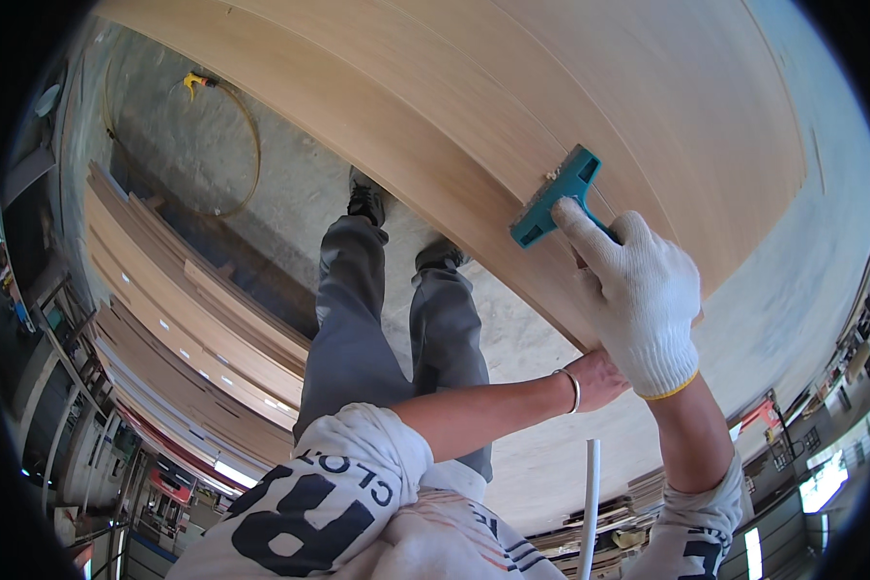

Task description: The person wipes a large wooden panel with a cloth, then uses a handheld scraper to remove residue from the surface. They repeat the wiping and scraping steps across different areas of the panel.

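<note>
My right hand, in a white knit glove with a yellow cuff edge, is closed around the handle of a teal T-shaped scraper. The index finger stretches along the tool toward its wide head. That head rests on a pale wooden panel, near its close edge, with small light shavings along the blade side. Bare and wearing a silver bangle, my left hand is at the panel's near corner. The gloved hand is close to it, and the left fingers are mostly hidden.
Stacked long boards lie on the floor to the left. A yellow air gun on a looped hose lies on the concrete floor. A white tube rises near my body. More timber is behind.
</note>
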The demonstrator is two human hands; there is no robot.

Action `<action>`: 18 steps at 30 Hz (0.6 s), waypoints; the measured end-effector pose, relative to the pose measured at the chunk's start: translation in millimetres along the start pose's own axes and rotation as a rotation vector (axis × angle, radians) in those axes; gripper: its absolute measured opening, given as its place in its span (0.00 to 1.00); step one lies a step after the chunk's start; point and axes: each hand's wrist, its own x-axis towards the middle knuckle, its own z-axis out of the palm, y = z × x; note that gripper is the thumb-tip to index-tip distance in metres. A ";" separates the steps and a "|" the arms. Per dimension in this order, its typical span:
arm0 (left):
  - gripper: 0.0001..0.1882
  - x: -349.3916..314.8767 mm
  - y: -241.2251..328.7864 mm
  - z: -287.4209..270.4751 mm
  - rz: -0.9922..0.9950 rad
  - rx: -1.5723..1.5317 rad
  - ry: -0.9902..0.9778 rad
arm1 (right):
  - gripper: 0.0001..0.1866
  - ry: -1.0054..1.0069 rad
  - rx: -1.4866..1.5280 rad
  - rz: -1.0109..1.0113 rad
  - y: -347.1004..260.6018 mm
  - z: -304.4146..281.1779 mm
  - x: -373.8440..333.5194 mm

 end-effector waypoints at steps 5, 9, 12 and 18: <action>0.24 0.3 3.6 14.4 0.003 0.016 0.032 | 0.27 0.016 -0.020 -0.037 -13.8 -5.5 24.9; 0.27 -3.3 3.7 -2.7 0.035 0.103 0.100 | 0.28 -0.025 -0.046 -0.054 -27.5 -16.7 46.9; 0.28 -0.6 2.9 -10.5 0.054 0.135 0.029 | 0.26 -0.046 -0.038 -0.055 -38.5 -23.4 60.8; 0.28 16.5 5.8 -52.5 0.033 0.023 -0.360 | 0.25 -0.008 0.004 -0.062 -56.4 -30.1 87.7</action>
